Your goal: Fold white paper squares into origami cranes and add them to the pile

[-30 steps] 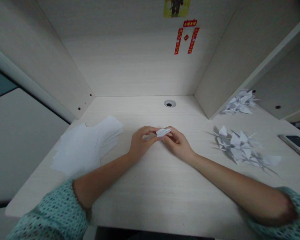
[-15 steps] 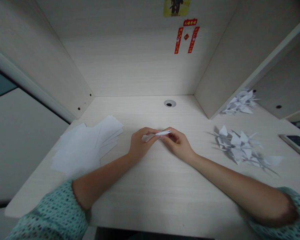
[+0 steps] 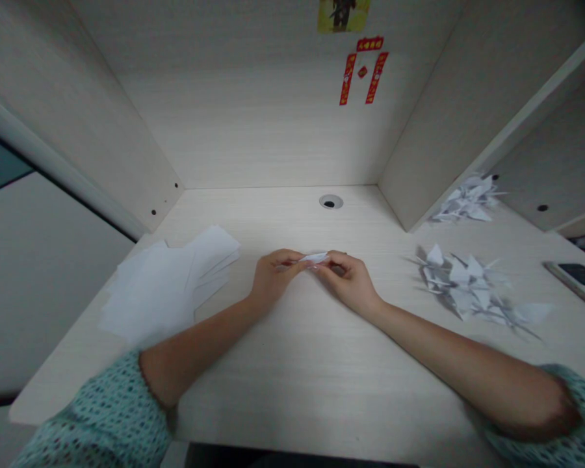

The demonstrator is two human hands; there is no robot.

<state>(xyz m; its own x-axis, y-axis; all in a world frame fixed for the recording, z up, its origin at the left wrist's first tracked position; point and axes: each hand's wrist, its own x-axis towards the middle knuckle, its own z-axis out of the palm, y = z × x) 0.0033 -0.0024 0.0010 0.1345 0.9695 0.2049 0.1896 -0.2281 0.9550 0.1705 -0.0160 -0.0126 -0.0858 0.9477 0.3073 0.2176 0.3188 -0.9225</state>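
Note:
A small folded piece of white paper (image 3: 314, 258) is held just above the desk in the middle of the view. My left hand (image 3: 277, 276) pinches it from the left between thumb and fingers. From the right, the thumb and fingers of my right hand (image 3: 345, 274) grip the same piece. The fingertips of both hands almost meet and cover parts of the paper, so its full shape is hidden. To the left lies a spread of white paper sheets (image 3: 156, 289). On the right is a pile of folded paper cranes (image 3: 468, 283).
Another heap of paper cranes (image 3: 470, 198) sits behind the upright panel (image 3: 433, 123). A phone (image 3: 578, 279) lies at the right edge. The desk (image 3: 292, 383) has a round cable hole (image 3: 331, 201) near its back wall, which bears red stickers (image 3: 363, 71).
The folded paper has turned slightly between my fingers and now shows a broader white face. My right fingertips have shifted along its edge. The sheets and the cranes stay where they were.

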